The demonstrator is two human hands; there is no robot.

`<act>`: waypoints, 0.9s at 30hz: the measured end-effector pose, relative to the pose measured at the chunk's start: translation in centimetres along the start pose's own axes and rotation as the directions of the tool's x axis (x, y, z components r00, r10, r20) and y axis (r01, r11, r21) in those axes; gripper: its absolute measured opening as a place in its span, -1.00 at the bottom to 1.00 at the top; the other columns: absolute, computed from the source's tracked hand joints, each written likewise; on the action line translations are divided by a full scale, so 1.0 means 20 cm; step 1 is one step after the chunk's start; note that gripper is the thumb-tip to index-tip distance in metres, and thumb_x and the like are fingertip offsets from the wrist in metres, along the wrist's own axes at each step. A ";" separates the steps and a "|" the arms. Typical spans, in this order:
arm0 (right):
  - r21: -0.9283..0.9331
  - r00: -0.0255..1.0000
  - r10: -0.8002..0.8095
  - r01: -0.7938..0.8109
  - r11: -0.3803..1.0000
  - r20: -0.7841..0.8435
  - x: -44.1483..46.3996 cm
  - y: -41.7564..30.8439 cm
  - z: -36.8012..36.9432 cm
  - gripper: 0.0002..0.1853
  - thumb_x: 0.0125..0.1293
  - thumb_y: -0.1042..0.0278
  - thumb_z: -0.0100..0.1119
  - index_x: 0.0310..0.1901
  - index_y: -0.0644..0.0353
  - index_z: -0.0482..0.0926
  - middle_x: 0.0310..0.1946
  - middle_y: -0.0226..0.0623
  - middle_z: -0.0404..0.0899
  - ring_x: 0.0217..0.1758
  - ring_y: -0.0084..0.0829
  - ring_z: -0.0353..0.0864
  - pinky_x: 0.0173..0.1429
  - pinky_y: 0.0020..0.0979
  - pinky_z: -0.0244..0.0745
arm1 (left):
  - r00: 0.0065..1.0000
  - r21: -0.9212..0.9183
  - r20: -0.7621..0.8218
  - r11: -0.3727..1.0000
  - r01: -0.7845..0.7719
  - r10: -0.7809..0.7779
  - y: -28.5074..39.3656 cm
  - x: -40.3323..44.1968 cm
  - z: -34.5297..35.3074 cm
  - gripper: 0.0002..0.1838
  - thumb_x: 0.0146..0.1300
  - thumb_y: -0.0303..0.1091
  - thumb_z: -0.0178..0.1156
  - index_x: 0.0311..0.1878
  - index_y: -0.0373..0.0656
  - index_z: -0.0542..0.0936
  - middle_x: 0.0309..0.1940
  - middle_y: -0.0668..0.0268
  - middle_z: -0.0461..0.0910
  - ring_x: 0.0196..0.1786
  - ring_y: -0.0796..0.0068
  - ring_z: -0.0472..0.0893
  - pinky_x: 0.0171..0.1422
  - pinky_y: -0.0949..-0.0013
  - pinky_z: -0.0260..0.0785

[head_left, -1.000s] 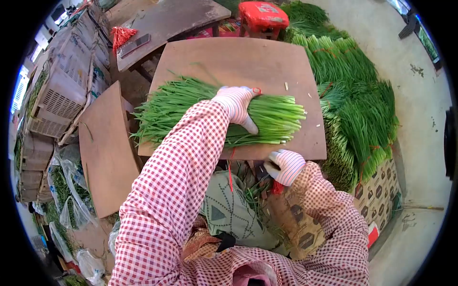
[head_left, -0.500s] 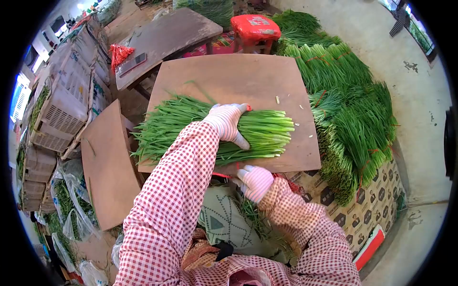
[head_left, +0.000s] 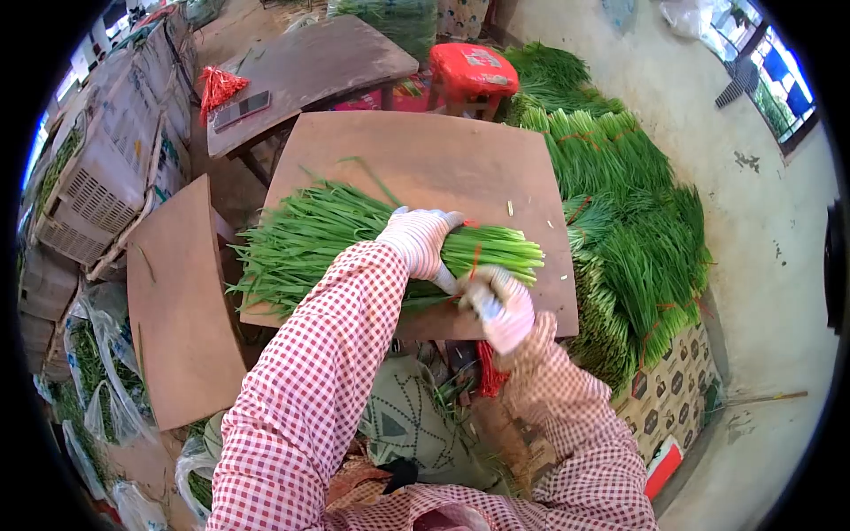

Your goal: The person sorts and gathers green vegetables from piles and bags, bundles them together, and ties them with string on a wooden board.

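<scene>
A bundle of long green stalks [head_left: 305, 234] lies across the brown board [head_left: 416, 150], its pale cut ends to the right. My left hand [head_left: 419, 239], in a striped glove, is wrapped over the bundle near its middle. A thin red tie [head_left: 476, 252] runs over the stalks just right of that hand. My right hand [head_left: 501, 305], gloved and blurred, is closed at the near edge of the bundle, by the lower end of the red tie. Its fingertips are smeared, so its hold on the tie is hard to make out.
Tied green bundles [head_left: 633, 212] are piled at the right. A red stool [head_left: 474, 73] stands behind the board. A phone [head_left: 242, 108] and red ties [head_left: 220, 87] lie on the dark table [head_left: 328, 66]. Another board [head_left: 181, 301] leans at left, near crates [head_left: 97, 195].
My right hand has risen from below the board's near edge to the bundle. The red tie now crosses the stalks. My left hand stays on the bundle, and the view has shifted slightly.
</scene>
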State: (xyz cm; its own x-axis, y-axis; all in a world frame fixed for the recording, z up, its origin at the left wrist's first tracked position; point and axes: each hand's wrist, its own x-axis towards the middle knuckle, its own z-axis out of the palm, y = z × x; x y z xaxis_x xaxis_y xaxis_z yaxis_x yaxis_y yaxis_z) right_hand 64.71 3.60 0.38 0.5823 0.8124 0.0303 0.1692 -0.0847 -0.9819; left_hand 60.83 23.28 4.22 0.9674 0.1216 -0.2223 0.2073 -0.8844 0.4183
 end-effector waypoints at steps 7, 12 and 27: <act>0.195 0.977 0.167 -0.140 0.971 -0.131 0.10 -0.07 -0.03 -0.47 0.29 0.55 0.16 0.29 0.20 0.30 -0.40 -0.32 0.58 -0.48 -0.59 0.53 -0.34 -0.52 0.50 | 1.000 0.020 0.001 1.000 -0.003 0.003 -0.02 0.00 0.01 0.16 -0.49 0.12 0.61 0.31 -0.12 0.38 0.14 0.12 0.55 0.23 0.14 0.51 0.36 0.07 0.22; -0.217 0.981 0.181 -0.192 0.957 -0.069 0.20 -0.18 -0.15 -0.11 0.10 0.55 0.28 0.47 0.21 0.05 -0.54 -0.34 0.50 -0.45 -0.53 0.50 -0.36 -0.49 0.43 | 0.999 0.021 -0.029 0.999 -0.024 0.025 -0.03 -0.03 0.02 0.13 -0.44 0.14 0.59 0.32 -0.08 0.38 0.12 0.14 0.56 0.23 0.14 0.51 0.38 0.02 0.18; -0.930 0.892 0.442 -0.082 0.358 0.091 0.45 -0.41 -0.07 -0.18 0.06 0.29 0.31 0.37 0.27 0.21 -0.14 0.00 0.64 -0.02 -0.08 0.64 0.08 -0.23 0.53 | 0.999 -0.003 0.030 1.000 -0.029 0.029 -0.05 -0.07 -0.01 0.15 -0.38 0.15 0.58 0.39 0.03 0.31 0.17 0.15 0.52 0.30 0.17 0.45 0.46 -0.05 0.06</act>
State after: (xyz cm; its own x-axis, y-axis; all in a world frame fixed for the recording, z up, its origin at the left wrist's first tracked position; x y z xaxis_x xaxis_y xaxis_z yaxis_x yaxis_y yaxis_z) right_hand 69.59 10.85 9.05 0.5217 0.7403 -0.4241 0.7524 -0.6335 -0.1803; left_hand 59.40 24.05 4.30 0.9681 0.0824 -0.2365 0.1798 -0.8860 0.4275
